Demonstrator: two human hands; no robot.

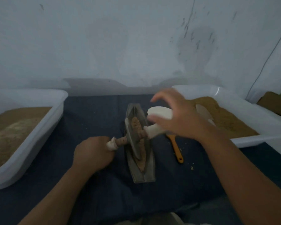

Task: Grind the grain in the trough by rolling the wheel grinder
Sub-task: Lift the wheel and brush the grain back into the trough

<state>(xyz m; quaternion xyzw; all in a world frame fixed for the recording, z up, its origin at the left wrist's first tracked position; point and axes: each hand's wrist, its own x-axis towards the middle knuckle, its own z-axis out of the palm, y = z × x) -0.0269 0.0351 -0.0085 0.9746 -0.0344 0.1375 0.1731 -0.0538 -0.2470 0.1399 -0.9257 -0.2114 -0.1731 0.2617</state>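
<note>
Dark cloth [94,114]; left hand [92,154] grips wheel grinder [132,140] in trough [149,170]; right hand [178,117] spread open.

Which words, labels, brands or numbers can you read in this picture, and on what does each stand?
None: no word, number or brand can be read.
The left tub, the right tub, the trough, the wheel grinder and the orange-handled tool show plain surfaces.
The dark marks on the wall are scuffs, not writing.
The picture is dim and blurred.
</note>
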